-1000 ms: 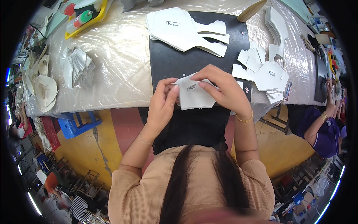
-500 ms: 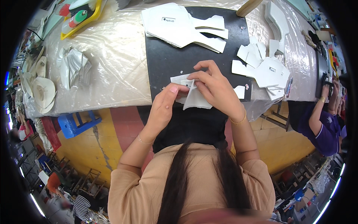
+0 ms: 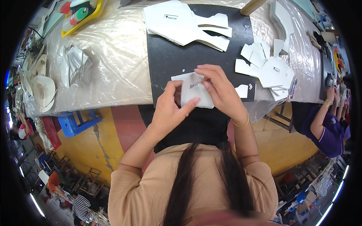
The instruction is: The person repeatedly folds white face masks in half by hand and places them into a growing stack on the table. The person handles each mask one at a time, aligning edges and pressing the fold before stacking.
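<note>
Between my hands a small white shoe-upper-like piece [image 3: 197, 96] with a dark printed mark stands curved, its printed side showing. My left hand [image 3: 168, 105] grips its left side, thumb across the front and fingers partly hidden behind. With thumb and bent fingers, my right hand [image 3: 220, 87] holds the upper right edge. Beneath them lies the near part of a black mat [image 3: 166, 56], where another white edge shows behind the held piece. A stack of white cut pieces [image 3: 169, 28] with narrow tails rests on the mat's far part.
Loose white pieces [image 3: 277, 77] overlap the mat's right edge. A wooden handle [image 3: 250, 6] stands at the far right corner. Crumpled white pieces [image 3: 75, 64], a yellow tray [image 3: 98, 13] and cream pieces [image 3: 44, 92] are at left. A blue stool [image 3: 71, 126] stands below; a purple-shirted person [image 3: 326, 132] works at right.
The white piece has turned from a folded, edge-on position to show its printed face. My left hand has shifted its hold, with the thumb now lower across the front.
</note>
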Demonstrator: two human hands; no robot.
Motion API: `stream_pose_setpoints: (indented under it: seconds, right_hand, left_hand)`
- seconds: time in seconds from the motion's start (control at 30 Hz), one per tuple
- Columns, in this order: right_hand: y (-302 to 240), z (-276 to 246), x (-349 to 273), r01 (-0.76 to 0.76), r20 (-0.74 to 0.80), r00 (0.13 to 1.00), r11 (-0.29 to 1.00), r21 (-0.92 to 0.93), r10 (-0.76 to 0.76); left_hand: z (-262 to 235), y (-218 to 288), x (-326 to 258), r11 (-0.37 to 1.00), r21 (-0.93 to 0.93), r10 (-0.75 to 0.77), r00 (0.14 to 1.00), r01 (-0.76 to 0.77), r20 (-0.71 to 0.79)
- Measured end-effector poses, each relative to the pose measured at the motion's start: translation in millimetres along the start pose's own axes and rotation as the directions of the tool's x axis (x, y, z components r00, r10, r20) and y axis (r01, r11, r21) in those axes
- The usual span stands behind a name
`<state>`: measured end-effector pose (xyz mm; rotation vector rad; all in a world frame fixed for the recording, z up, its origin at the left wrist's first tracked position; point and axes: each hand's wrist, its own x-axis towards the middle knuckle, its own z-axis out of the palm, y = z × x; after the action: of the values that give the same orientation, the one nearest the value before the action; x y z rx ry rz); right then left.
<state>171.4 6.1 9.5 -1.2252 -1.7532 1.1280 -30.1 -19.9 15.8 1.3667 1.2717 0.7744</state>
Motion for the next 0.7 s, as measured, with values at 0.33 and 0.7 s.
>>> stream_pose_setpoints:
  seconds: [0.33, 0.7]
  right_hand:
    - [-6, 6, -31, 0.044, -0.070, 0.995, 0.944, -0.327, -0.070]
    - [-3, 10, -37, 0.035, -0.029, 0.998, 0.895, -0.444, -0.054]
  left_hand:
    - [-6, -5, 3, 0.958, -0.091, -0.272, 0.962, 0.271, 0.009]
    - [-6, 1, 4, 0.966, 0.015, -0.259, 0.965, 0.258, 0.053]
